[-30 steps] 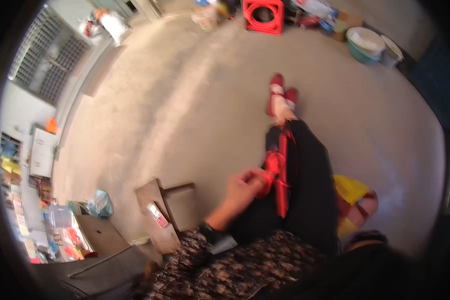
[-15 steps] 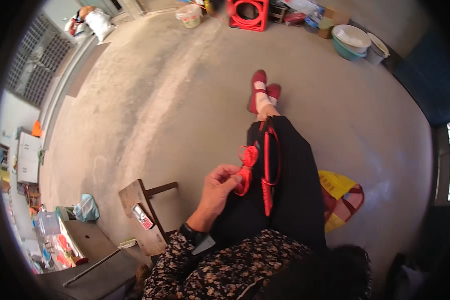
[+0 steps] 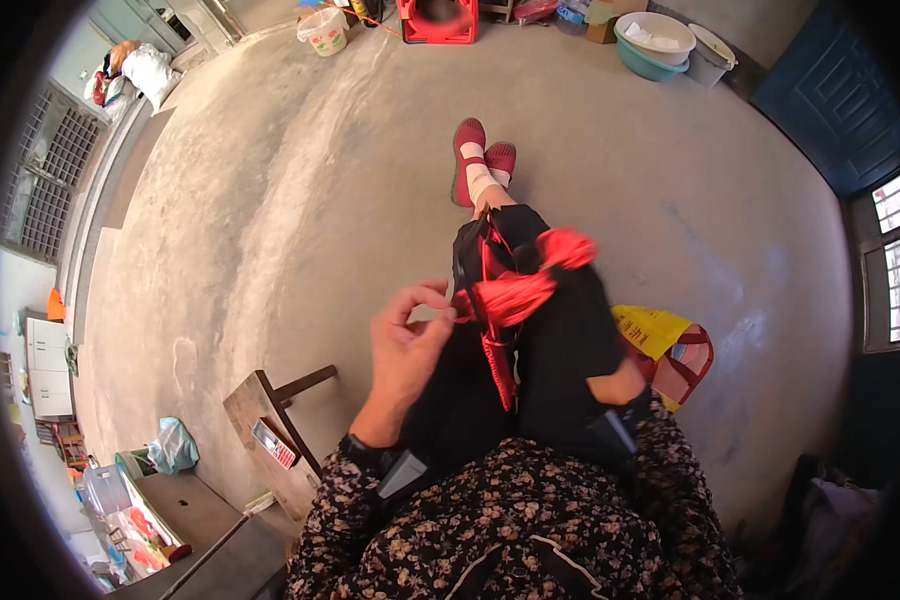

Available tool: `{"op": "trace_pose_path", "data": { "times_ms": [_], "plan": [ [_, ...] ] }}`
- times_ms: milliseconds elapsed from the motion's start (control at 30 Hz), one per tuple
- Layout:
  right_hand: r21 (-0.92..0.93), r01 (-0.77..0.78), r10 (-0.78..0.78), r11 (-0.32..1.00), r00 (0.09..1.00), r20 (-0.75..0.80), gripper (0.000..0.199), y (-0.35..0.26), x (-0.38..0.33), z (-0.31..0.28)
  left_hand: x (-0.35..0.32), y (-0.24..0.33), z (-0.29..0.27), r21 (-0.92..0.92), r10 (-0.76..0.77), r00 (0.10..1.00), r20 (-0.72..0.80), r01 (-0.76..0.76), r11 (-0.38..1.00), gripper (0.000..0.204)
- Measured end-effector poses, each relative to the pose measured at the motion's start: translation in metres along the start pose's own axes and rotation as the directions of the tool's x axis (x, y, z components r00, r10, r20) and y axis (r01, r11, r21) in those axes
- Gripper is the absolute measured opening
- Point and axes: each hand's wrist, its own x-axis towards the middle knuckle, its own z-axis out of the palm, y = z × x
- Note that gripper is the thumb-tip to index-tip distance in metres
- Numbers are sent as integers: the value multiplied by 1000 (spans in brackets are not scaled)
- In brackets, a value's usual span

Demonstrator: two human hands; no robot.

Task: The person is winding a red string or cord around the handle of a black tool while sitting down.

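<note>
My left hand [image 3: 410, 345] is raised over my lap, thumb and forefinger pinched on one end of a red cord bundle [image 3: 510, 297]. The bundle is smeared by motion and stretches to the right across my thighs. Beneath it, a partly covered red-and-black braided cord [image 3: 500, 370] lies lengthwise on my black trousers [image 3: 560, 370]. Beside my right thigh is my right hand [image 3: 615, 386]; only a patch near the wrist shows and its fingers are hidden. It is close to a yellow-and-red bag [image 3: 658, 335] on the floor.
At my left stands a wooden stool [image 3: 260, 400] with a phone-like object [image 3: 275, 443] on it. Farther left is a dark table [image 3: 185, 505] with a pale blue plastic bag [image 3: 173, 446]. Basins [image 3: 655, 45], a bucket [image 3: 324, 32] and a red frame [image 3: 438, 25] line the far side.
The red bundle has swung out to the right and now lies across the braided cord, still pinched by my left hand. My right forearm has come into view beside my thigh. The view has shifted.
</note>
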Motion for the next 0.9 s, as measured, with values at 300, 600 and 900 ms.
{"op": "trace_pose_path", "data": {
  "times_ms": [300, 600, 900],
  "plan": [
    [739, -182, 478, 649, 853, -210, 55, -91, -126, -37, -25, 42, 21, -580, -90, 740, 667, 591, 561, 39],
    [423, -365, 387, 829, 921, 36, 34, -79, -124, -64, -71, 6, -58, -676, -405, 756, 513, 648, 353, 37],
    [-500, -12, 68, 866, 993, 94, 46, 1, -45, 17, -115, 14, -103, -485, -555, 750, 359, 658, 576, 34]
  ]
}}
